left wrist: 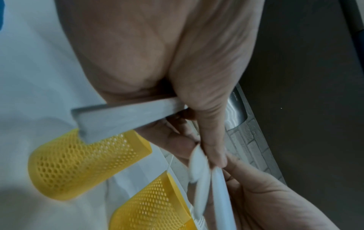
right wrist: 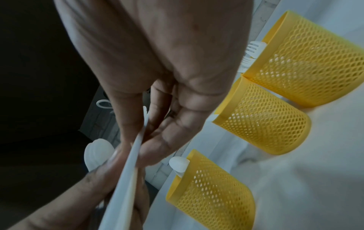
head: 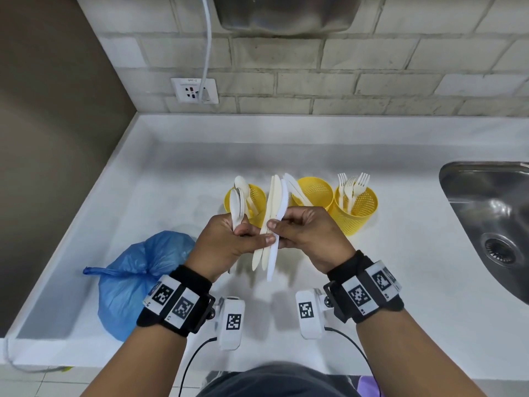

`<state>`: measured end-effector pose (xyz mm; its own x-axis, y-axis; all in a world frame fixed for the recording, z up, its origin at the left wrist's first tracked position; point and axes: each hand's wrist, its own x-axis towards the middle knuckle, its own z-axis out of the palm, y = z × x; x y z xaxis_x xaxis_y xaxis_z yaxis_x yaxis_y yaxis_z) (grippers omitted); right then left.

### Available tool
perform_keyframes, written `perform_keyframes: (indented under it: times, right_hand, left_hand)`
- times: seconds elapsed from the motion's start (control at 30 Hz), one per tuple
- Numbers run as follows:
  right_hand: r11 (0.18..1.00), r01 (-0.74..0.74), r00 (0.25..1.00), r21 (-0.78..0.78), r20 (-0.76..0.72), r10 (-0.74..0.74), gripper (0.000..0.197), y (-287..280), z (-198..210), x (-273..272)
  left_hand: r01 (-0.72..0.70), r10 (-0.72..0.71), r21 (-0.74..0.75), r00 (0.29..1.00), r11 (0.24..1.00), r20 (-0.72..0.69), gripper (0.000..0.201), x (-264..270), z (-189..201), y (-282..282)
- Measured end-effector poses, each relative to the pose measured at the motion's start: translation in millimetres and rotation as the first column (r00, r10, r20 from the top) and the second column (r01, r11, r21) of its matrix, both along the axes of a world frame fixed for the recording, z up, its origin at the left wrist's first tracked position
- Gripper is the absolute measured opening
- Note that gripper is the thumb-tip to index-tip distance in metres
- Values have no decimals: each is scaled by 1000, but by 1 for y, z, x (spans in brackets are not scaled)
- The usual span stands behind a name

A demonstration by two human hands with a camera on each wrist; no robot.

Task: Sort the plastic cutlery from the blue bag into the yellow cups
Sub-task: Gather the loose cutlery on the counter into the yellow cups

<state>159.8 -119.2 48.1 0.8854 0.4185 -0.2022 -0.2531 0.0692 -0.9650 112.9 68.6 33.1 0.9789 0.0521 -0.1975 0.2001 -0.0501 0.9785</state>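
My left hand [head: 243, 236] grips a few white spoons [head: 237, 206] upright in its fist, and its thumb rests on a bundle of cream and white knives [head: 273, 213]. My right hand [head: 289, 227] pinches that bundle from the right, above the counter in front of the cups. Three yellow mesh cups stand in a row: the left cup [head: 254, 196] holds spoons, the middle cup [head: 316, 193] knives, the right cup [head: 359, 209] forks. The blue bag [head: 137, 270] lies at the near left. In the right wrist view the knives [right wrist: 126, 171] run between both thumbs, with the spoons [right wrist: 97, 150] behind.
A steel sink [head: 486, 213] is set into the white counter [head: 171, 173] at the right. A wall socket [head: 194, 90] with a white cable sits on the tiled back wall. A brown wall closes the left side.
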Motion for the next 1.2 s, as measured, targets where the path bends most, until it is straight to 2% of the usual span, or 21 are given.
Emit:
perform_keyframes:
  times: [0.17,0.27,0.43,0.57,0.67,0.77,0.87,0.97,1.1,1.2]
  right_hand:
    - [1000,13,1000,-22,-13,-13,7,3,2,1]
    - [998,38,999,-40,-11,-38,11,3,0,3]
    - [993,119,993,-8,-15,-120,7,-5,3,9]
    - [975,221,975,2,2,-221,7,-21,5,18]
    - [951,307,951,-29,43,-306,12,-34,7,30]
    - [930,364,927,-54,120,-356,13,-44,15,44]
    - [907,410,894,-98,241,-378,6,-49,27,57]
    - [866,483,836,-131,365,-411,7,-51,35,71]
    - [791,557,765,-252,528,-369,8,-53,29,90]
    - [730,577,748,-366,596,-292,21,-48,19,98]
  left_hand:
    - [58,-59,-31,998,998,-32,67,2,-1,3]
    - [49,-50,-24,998,999,-26,52,1,7,-2]
    - [-62,66,40,992,997,-109,41,6,16,-1]
    - [-144,93,-195,964,970,-249,24,14,18,10]
    - [-151,122,-204,981,967,-151,28,14,24,12]
    - [-145,147,-49,989,988,20,25,18,26,16]
    - [-111,100,107,990,988,101,22,28,28,24]
    - [-149,128,108,976,983,174,17,38,35,26]
    - [-239,198,130,944,962,264,21,55,40,30]
    - [-281,223,193,935,940,274,28,65,37,31]
